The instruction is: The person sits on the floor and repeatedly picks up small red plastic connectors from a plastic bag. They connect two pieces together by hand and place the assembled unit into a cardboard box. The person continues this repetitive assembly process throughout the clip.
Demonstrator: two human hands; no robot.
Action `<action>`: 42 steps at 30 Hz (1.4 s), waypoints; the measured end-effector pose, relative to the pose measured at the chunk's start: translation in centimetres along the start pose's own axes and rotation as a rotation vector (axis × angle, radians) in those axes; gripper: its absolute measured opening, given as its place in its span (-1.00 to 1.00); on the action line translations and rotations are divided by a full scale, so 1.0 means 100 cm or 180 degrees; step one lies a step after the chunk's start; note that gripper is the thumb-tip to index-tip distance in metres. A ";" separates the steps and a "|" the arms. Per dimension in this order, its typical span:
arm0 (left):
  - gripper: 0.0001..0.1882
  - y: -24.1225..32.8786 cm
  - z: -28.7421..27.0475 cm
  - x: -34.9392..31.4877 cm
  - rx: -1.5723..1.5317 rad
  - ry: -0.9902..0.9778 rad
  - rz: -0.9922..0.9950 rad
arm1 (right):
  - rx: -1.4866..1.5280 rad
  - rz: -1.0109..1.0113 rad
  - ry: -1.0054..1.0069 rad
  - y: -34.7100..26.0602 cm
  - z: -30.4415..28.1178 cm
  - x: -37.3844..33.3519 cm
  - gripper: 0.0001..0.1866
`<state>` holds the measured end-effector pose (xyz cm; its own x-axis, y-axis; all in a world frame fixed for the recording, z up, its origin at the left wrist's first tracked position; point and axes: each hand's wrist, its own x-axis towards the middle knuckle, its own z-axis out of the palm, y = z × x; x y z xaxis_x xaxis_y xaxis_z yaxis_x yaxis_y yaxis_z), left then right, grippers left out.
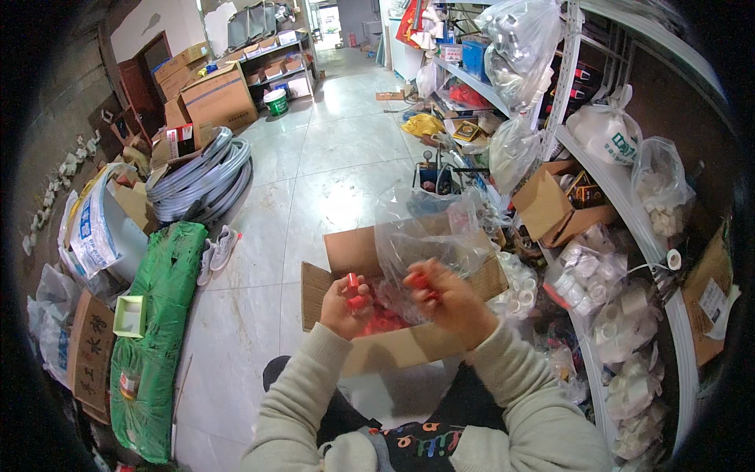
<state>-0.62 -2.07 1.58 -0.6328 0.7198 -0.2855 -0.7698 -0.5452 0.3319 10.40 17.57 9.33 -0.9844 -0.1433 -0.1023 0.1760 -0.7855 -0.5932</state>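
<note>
Grey tiles point(334, 149) run past carton point(409, 351) and shelving point(568, 63).

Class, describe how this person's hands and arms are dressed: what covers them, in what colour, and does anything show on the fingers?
The left sleeve and right sleeve are long, cream or off-white and look knitted, plain and unmarked where visible. They reach about to the wrists. The left hand and right hand wear no gloves, and no rings can be made out.

Box point(409, 351) left of shelving point(563, 71)
</note>
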 end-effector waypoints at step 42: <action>-0.91 -0.018 0.018 -0.003 0.2066 0.0578 0.0442 | -0.3715 -0.1808 -0.0020 0.049 -0.052 0.054 -0.71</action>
<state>1.12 -0.48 2.72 -0.7695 0.5476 -0.3287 -0.5107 -0.2185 0.8315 5.90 16.03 1.73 -0.9189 0.0294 0.3933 -0.3745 0.2477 -0.8935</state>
